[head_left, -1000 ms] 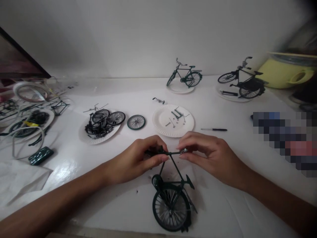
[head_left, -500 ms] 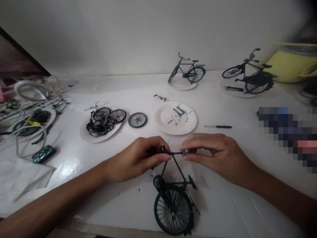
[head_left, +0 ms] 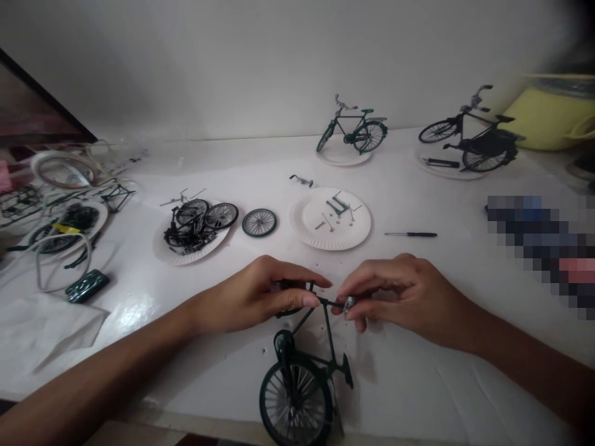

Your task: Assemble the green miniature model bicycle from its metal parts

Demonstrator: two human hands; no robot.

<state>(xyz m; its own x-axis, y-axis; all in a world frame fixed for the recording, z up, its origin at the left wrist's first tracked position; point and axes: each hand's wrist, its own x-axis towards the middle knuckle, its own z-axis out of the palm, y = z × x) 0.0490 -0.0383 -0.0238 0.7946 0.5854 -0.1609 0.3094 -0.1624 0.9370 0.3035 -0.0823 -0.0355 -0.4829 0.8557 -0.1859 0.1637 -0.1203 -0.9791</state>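
Observation:
A green model bicycle (head_left: 284, 344) lies tilted below my hands, its rear wheel (head_left: 292, 409) toward me and its saddle (head_left: 346, 370) to the right. My left hand (head_left: 260, 294) is closed around the front end, thumb and fingers over the wheel and fork area, which they largely hide. At the tip of the thin rod sticking out to the right sits a small silver part (head_left: 349, 303). The thumb and fingers of my right hand (head_left: 409, 300) pinch around that part; its exact kind is too small to make out.
Beyond my hands lie a paper plate (head_left: 302, 229) of small parts, a screwdriver (head_left: 411, 234), a loose wheel (head_left: 259, 223) and silver handlebars (head_left: 301, 180). A plate (head_left: 186, 259) of black bicycle parts stands left. Two assembled model bicycles (head_left: 351, 127) stand at the back, near a yellow container (head_left: 543, 118).
The bicycle's rear has swung left and toward me, and the rod now slopes slightly down to the right. My right fingers have shifted around the silver part, one dropping lower.

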